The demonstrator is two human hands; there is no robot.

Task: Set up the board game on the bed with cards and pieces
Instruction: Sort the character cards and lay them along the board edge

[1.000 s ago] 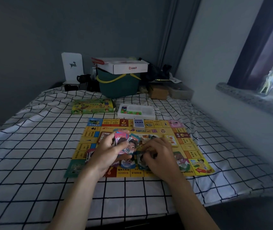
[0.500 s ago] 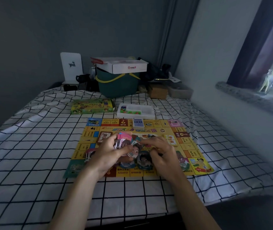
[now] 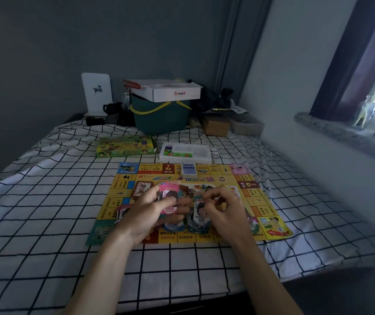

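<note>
A pink-topped stack of cards (image 3: 168, 198) is gripped in the left hand (image 3: 146, 213), raised slightly since half a second ago. One card (image 3: 201, 209) is now pinched upright by the right hand (image 3: 224, 211), which has lifted off the game board (image 3: 259, 201) beneath both hands. Beyond the hands, one blue deck (image 3: 188, 168), one white tray (image 3: 186, 152) and one green box (image 3: 125, 147) are seen on the bed (image 3: 45, 201).
</note>
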